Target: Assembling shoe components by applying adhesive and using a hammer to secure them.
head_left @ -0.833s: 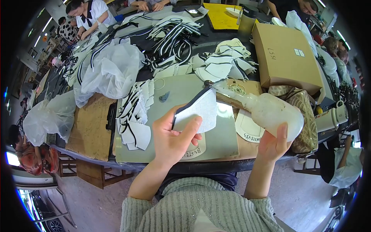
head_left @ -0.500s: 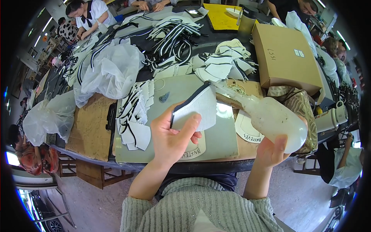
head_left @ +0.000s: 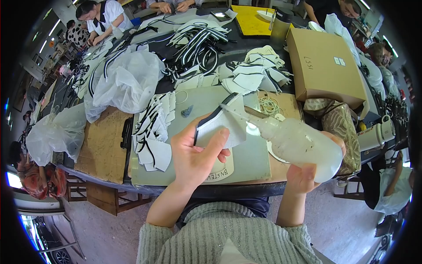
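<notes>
My left hand (head_left: 193, 152) pinches a white fabric piece (head_left: 228, 127) with a black strip along its slanted upper-left edge, thumb on top and fingers beneath. Tilted in my right hand (head_left: 305, 174) is a translucent squeeze bottle (head_left: 303, 143), its lower body wrapped by my fingers. The bottle's thin nozzle points left, over the upper part of the piece, with its tip at or very near the black strip; contact cannot be made out. Below both hands lies a grey-green board (head_left: 250, 163), with a white lettered template (head_left: 226, 171) partly hidden behind my left hand.
Stacked white pieces with black edges (head_left: 151, 127) lie at the board's left. More cut pieces (head_left: 255, 75) and black-and-white strips (head_left: 200, 35) are heaped beyond. A cardboard box (head_left: 325, 66), patterned pouch (head_left: 340, 132) and white mug (head_left: 378, 136) stand right. Plastic bags (head_left: 127, 79) sit left; co-workers surround the table.
The nozzle tip has slid from the piece's top corner down and left along the black strip. My right hand and the bottle have shifted slightly left; my left hand stays nearly still.
</notes>
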Tool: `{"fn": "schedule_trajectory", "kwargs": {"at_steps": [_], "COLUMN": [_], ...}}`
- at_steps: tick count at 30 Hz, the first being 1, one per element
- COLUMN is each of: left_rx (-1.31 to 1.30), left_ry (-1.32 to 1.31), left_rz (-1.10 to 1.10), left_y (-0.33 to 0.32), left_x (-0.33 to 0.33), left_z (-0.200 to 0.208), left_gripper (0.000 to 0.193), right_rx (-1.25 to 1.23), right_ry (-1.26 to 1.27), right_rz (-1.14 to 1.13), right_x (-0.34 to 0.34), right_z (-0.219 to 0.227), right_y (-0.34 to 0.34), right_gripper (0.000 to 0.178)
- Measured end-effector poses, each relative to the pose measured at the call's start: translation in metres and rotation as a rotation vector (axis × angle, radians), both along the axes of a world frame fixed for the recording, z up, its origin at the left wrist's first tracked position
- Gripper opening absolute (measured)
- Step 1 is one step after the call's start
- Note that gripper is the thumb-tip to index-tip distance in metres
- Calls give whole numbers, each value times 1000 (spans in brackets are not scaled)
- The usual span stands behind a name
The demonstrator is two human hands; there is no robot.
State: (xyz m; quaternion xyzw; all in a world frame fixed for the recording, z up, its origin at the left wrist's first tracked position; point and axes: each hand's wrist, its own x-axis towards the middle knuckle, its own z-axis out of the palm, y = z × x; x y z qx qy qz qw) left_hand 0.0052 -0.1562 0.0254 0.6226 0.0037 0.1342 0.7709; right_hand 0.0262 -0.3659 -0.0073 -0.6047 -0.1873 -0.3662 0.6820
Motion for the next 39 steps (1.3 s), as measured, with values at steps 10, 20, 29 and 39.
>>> {"fn": "schedule_trajectory", "kwargs": {"at_steps": [10, 20, 29, 39], "left_rx": [-45, 25, 82, 35], "left_ry": [-2, 40, 3, 35], "left_rz": [5, 46, 82, 73], "left_y": [-1, 2, 2, 5], "left_x": [1, 2, 1, 0], "left_z": [4, 5, 5, 7], "left_gripper": [11, 10, 12, 13], "right_rx": [-203, -38, -110, -102], "right_ry": [-151, -51, -53, -290], "right_rz": [137, -113, -165, 13], "right_x": [-9, -12, -20, -31], "right_z": [5, 3, 13, 23], "right_y": [3, 7, 8, 26], "right_gripper": [76, 94, 85, 51]}}
